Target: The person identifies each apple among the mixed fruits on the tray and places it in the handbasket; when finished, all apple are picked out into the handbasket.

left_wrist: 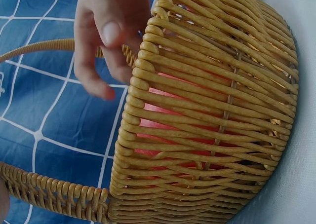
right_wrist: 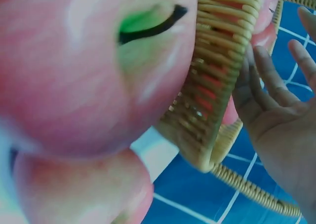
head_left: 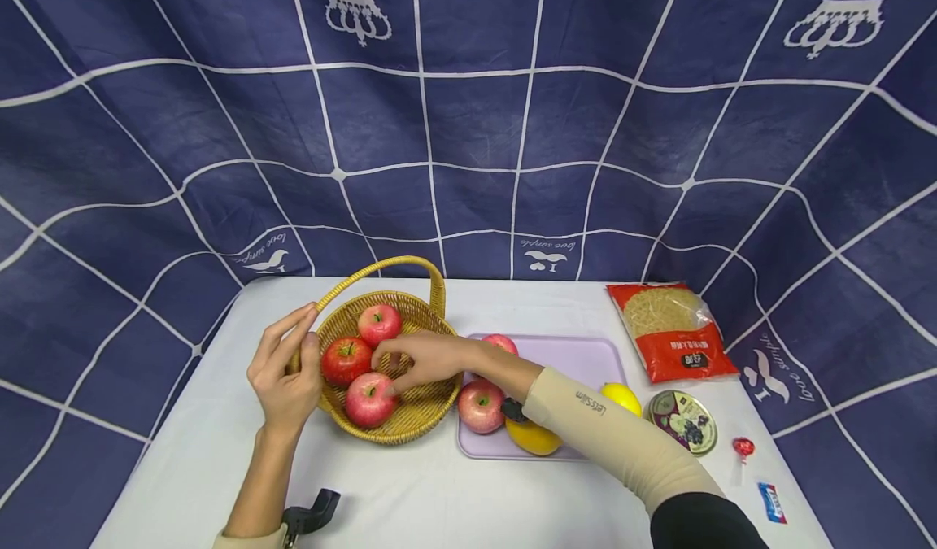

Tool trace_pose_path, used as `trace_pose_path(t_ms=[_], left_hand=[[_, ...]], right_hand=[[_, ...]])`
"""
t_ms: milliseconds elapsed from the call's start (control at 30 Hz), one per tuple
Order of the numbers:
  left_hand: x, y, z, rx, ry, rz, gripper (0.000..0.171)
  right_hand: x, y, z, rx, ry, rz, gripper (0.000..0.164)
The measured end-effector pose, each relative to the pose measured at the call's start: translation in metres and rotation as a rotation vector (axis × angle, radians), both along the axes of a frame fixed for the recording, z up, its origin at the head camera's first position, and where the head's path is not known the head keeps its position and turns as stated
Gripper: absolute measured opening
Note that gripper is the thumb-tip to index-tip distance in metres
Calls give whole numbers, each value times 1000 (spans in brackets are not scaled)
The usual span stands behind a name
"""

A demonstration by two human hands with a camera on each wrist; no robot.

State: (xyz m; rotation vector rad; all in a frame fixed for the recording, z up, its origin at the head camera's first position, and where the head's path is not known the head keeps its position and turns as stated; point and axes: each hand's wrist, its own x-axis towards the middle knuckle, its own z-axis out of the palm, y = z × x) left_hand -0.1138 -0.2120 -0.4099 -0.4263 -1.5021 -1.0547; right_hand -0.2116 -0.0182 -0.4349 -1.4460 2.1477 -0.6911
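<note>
A wicker basket [head_left: 410,431] stands at the left of the table, with a red apple [head_left: 347,361] and two pinker apples [head_left: 379,324] [head_left: 370,400] inside. My left hand [head_left: 285,370] holds the near left side of its arched handle [head_left: 401,261], thumb on the inner side and fingers on the outer. Over the basket reaches my right hand [head_left: 424,360], its thumb beside the front apple. Spread, relaxed fingers of the right hand [right_wrist: 281,105] show in the right wrist view, holding nothing. Woven strands [left_wrist: 207,115] partly hide the apples in the left wrist view.
Under my right forearm lies a lilac tray [head_left: 578,350] with apples [head_left: 481,407], an orange-yellow fruit [head_left: 533,437] and a lemon [head_left: 621,398]. Farther right are a red noodle bag [head_left: 673,333], a round tin [head_left: 684,421], a lollipop [head_left: 743,448] and a small blue packet [head_left: 772,503].
</note>
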Motion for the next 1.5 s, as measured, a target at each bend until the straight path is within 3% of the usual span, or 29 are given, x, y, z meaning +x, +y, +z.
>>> trace_pose_path(t_ms=[500, 767, 1033, 1500], left_hand=[[0, 2, 1, -1, -8, 10, 22], [0, 1, 0, 1, -13, 8, 21], [-1, 1, 0, 4, -13, 8, 20], [-2, -1, -2, 1, -15, -4, 21]], right_hand=[[-2, 80, 16, -185, -46, -163, 35], [-10, 120, 5, -258, -75, -314, 32], [-24, 151, -17, -207, -67, -419, 40], [-27, 166, -38, -98, -70, -438, 62]])
